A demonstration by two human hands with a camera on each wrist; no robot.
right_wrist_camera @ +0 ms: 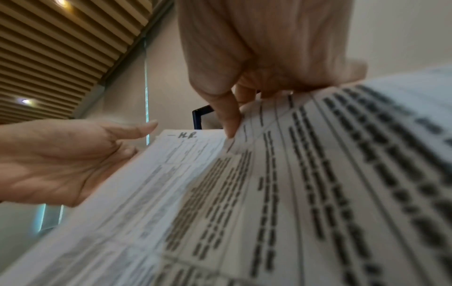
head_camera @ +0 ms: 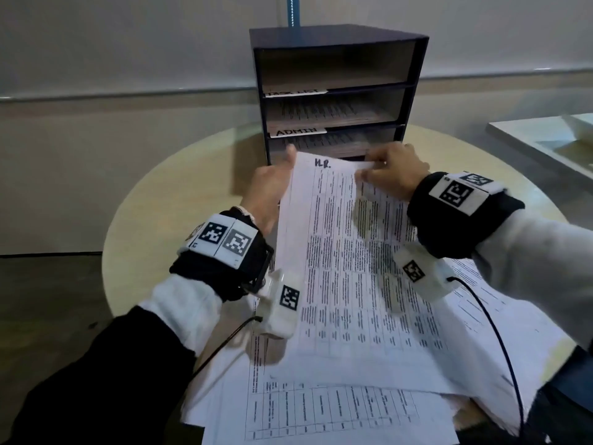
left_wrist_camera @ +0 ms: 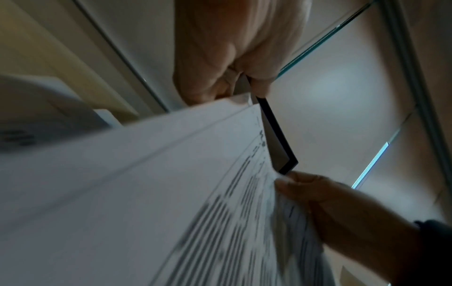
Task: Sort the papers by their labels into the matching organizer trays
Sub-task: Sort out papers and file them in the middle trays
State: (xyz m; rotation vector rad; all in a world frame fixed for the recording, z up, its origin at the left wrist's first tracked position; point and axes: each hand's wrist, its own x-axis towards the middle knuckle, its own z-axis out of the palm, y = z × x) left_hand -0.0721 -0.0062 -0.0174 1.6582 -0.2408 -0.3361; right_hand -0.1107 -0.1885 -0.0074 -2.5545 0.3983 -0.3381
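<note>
A sheaf of printed sheets, the top one hand-marked "H.R." (head_camera: 337, 252) (right_wrist_camera: 220, 193), is lifted off the table, its far edge at the mouth of the lowest tray of the dark three-tray organizer (head_camera: 417, 91). My left hand (head_camera: 282, 168) (left_wrist_camera: 239, 87) holds the sheaf's far left corner, thumb above and fingers beneath. My right hand (head_camera: 372, 168) (right_wrist_camera: 234, 120) pinches the far right corner, index finger on top. A label reading "ADMIN" (head_camera: 296, 131) sits under the middle tray; the upper label is blurred. The middle and lowest trays hold papers (head_camera: 324, 110).
More loose printed sheets (head_camera: 321, 412) lie spread on the round pale table (head_camera: 192, 175) near me, under the lifted sheaf. A white flat object (head_camera: 545, 139) stands off to the right. Black cables (head_camera: 500, 332) trail from both wrists. A wall runs behind the organizer.
</note>
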